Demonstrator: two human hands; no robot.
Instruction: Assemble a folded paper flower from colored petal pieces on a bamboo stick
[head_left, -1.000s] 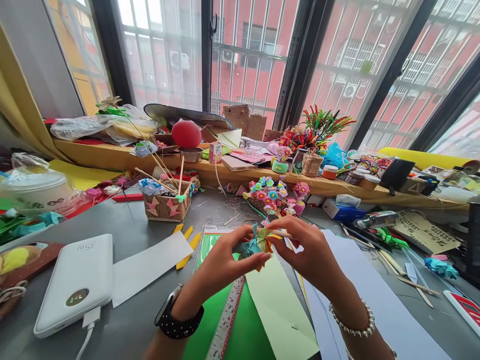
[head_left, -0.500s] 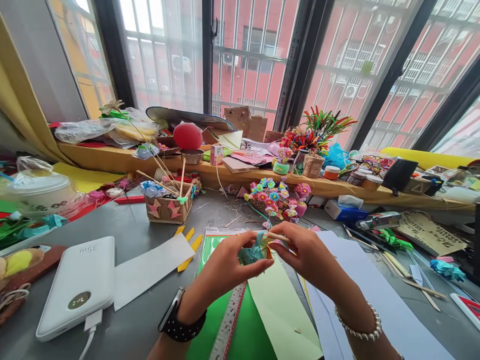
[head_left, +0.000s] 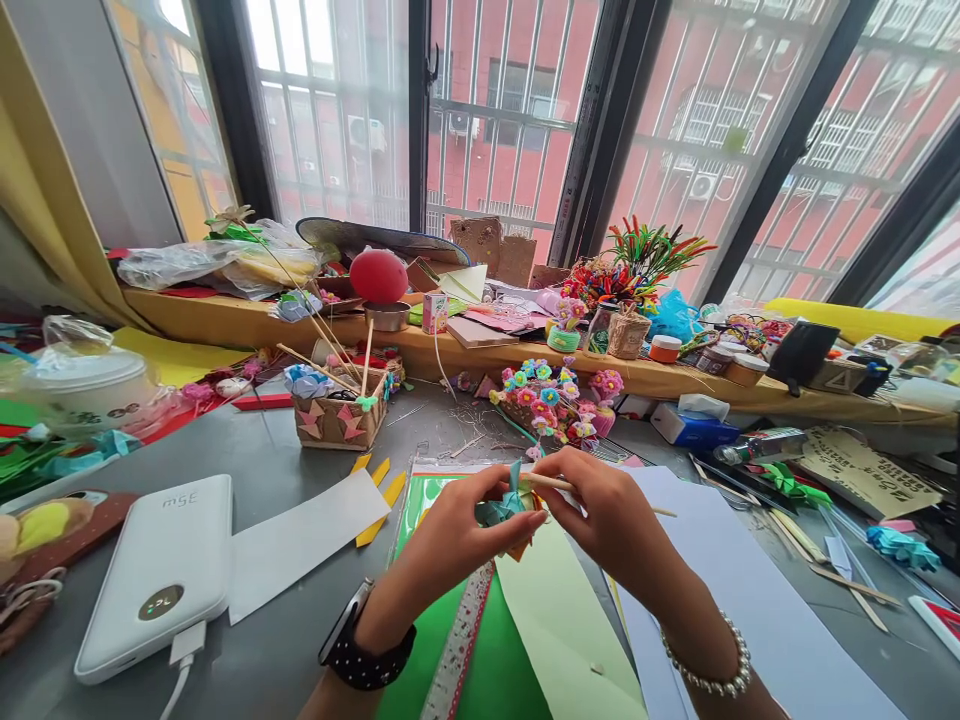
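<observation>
My left hand (head_left: 466, 520) is closed around a folded paper piece (head_left: 501, 508), light blue with some orange and yellow parts. In my right hand (head_left: 592, 495) a thin wooden stick (head_left: 551, 481) is pinched between thumb and fingers. The stick's near end meets the paper piece, and its other end shows beyond the right hand. Beneath both hands lie a pale green paper sheet (head_left: 570, 620), a patterned ruler (head_left: 459, 650) and a green sheet (head_left: 491, 660) in a clear sleeve.
A white power bank (head_left: 165, 560) with a cable lies left, beside a white paper strip (head_left: 307, 545). Behind stand a cardboard box (head_left: 337, 425) holding sticks and a bunch of crocheted flowers (head_left: 547, 395). White sheets (head_left: 742, 600) spread right; a bottle (head_left: 761, 445) lies farther off.
My right hand has tilted slightly, and the stick's far end now shows past it. More of the orange paper shows below the left fingers. The view has shifted a little.
</observation>
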